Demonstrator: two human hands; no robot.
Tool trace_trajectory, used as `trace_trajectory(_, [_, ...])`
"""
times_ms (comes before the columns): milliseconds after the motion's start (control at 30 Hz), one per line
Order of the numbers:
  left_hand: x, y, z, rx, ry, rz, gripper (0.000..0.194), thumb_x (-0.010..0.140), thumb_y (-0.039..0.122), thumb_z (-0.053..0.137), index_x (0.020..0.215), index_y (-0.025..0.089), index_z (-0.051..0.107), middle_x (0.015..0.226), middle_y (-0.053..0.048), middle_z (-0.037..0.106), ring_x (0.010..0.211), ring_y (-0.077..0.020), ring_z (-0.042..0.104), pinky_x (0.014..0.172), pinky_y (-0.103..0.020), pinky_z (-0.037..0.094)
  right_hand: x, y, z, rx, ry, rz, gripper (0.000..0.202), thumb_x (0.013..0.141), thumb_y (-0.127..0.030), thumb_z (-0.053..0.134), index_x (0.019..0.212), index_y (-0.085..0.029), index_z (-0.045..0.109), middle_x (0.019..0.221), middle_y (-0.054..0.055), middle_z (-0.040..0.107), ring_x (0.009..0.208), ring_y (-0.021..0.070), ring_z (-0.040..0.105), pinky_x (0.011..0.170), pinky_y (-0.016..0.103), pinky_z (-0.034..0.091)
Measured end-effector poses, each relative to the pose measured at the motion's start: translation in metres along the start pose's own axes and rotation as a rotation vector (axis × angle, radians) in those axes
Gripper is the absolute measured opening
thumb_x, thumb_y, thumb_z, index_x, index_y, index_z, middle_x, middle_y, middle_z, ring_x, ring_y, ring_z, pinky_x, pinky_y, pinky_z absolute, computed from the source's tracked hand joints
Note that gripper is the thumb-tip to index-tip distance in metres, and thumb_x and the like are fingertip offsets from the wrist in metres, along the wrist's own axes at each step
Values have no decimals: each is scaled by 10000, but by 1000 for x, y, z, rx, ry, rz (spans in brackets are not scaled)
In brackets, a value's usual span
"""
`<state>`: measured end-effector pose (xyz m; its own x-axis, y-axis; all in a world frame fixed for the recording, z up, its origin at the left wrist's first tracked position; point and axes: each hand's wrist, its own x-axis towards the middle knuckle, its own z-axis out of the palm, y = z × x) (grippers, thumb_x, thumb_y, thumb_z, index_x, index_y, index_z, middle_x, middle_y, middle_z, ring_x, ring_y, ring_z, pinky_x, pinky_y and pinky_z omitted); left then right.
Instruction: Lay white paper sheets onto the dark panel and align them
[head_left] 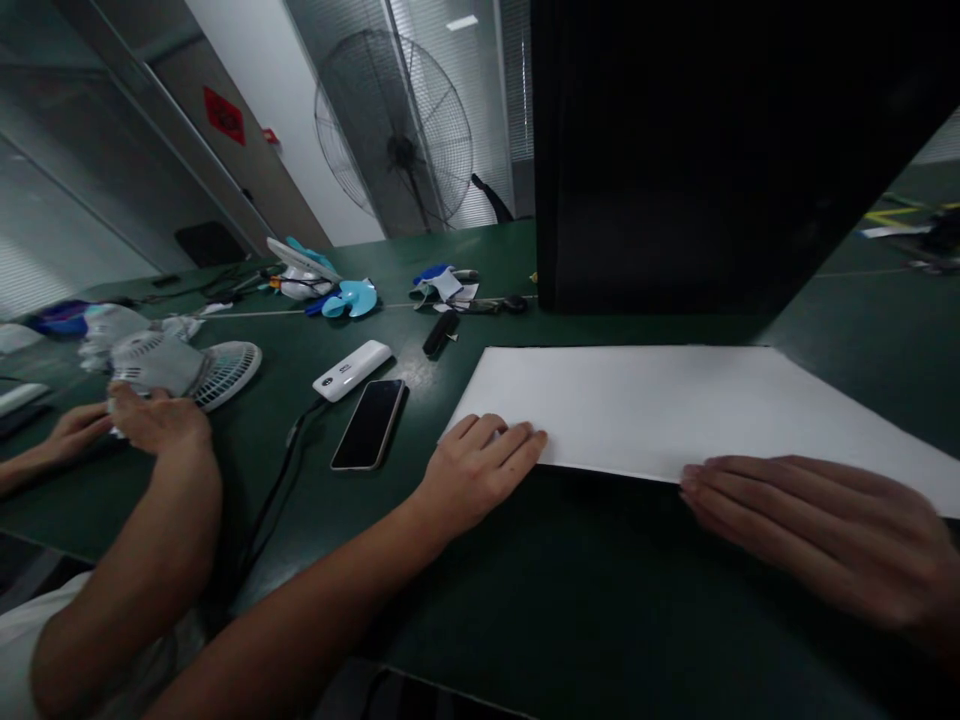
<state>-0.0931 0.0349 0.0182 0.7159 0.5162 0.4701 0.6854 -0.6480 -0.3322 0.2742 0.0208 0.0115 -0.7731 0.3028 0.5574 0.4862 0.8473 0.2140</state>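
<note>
A large white sheet (637,400) lies on the green table in front of me, its near edge slightly raised with dark shadow under it. At its near left corner, my left hand (476,465) has its fingers bent over the edge, closed on the sheet; the thumb is hidden. Along the near edge further right, my right hand (825,525) is stretched out, fingers straight and side by side, the tips touching the sheet. That hand is slightly blurred and its thumb does not show.
A big black panel (705,160) stands behind the sheet. Left of it lie a phone (369,425), a white power bank (352,370) with a black cable, and a small black object (441,332). A co-worker's hands (154,415) hold a white fan (161,365) at the left.
</note>
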Motion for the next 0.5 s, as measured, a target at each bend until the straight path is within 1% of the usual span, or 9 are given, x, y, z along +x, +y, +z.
trace_trajectory(67, [-2, 5, 3, -3, 27, -15, 218, 1051, 133, 510, 1216, 149, 652, 1184, -77, 761, 948, -218, 690, 779, -371, 563, -1, 4, 11, -78, 52, -130, 473, 887, -109, 672, 1352, -187, 632, 1313, 62, 658, 1162, 233, 640, 881, 395, 591])
trace_trajectory(100, [-3, 8, 4, 9, 33, -20, 209, 1043, 114, 510, 1180, 140, 665, 1145, -79, 771, 932, -219, 700, 776, -373, 569, -1, 5, 16, -98, 58, -150, 415, 881, -103, 678, 1290, -170, 663, 1278, 70, 671, 1130, 237, 646, 857, 398, 591])
trace_trajectory(200, [-3, 18, 7, 73, 9, -17, 221, 1006, 52, 499, 1097, 117, 690, 980, -78, 789, 846, -221, 722, 735, -374, 585, 3, 1, 25, -132, 47, -173, 342, 903, -49, 592, 1224, -132, 676, 1187, 89, 688, 1052, 236, 653, 772, 383, 581])
trace_trajectory(267, [-1, 21, 8, 98, -15, -4, 230, 985, 40, 503, 1079, 120, 698, 953, -78, 790, 818, -223, 728, 707, -373, 593, 7, -3, 28, -143, 53, -190, 339, 903, -25, 543, 1208, -104, 669, 1145, 99, 688, 1011, 227, 654, 725, 357, 569])
trace_trajectory(400, [3, 21, 4, 82, 14, 35, 225, 980, 60, 520, 1067, 147, 707, 1020, -74, 798, 843, -220, 740, 682, -356, 601, 11, -5, 22, -189, 86, -184, 335, 894, -39, 564, 1212, -84, 657, 1134, 108, 686, 994, 214, 651, 704, 336, 561])
trace_trajectory(500, [7, 22, -3, 42, 64, 118, 220, 1004, 83, 507, 1049, 146, 713, 1010, -62, 804, 812, -195, 740, 641, -325, 595, 6, -8, 5, -183, 82, -192, 316, 917, -62, 520, 1199, -73, 662, 1138, 110, 693, 990, 205, 651, 703, 328, 567])
